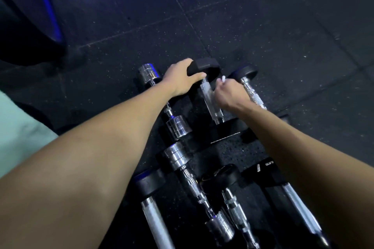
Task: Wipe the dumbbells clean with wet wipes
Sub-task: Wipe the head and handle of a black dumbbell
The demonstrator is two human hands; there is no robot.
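now left hand (183, 76) grips black dumbbell head (204, 65), right hand (227, 95) pinches wet wipe (224, 78).

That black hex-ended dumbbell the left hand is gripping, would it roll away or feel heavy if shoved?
The black hex-ended dumbbell probably would not roll far, since its head shows flat faces. It likely feels heavy for its size, with thick solid ends on a metal handle. The left hand grips the head, which may steady it while the right hand wipes.
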